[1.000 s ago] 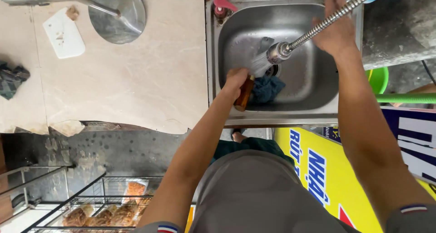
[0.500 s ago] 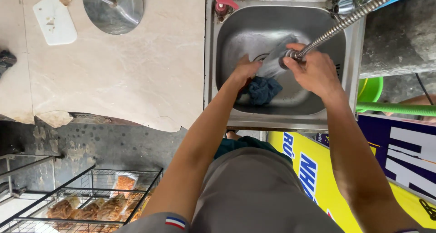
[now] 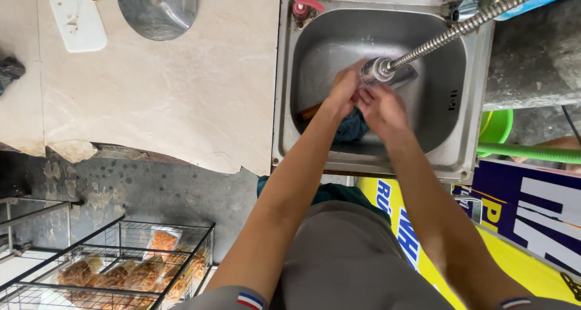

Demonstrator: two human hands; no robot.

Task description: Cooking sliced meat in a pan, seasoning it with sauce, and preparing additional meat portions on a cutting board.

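Flexible metal faucet head hangs over hands, in steel sink.

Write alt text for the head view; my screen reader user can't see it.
Both hands, left hand and right hand, meet under a flexible metal faucet head over a steel sink, above a dark cloth. A round metal lid lies on the beige counter.

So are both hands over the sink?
Yes, the left hand and the right hand are together inside the metal sink, just under the spray head.
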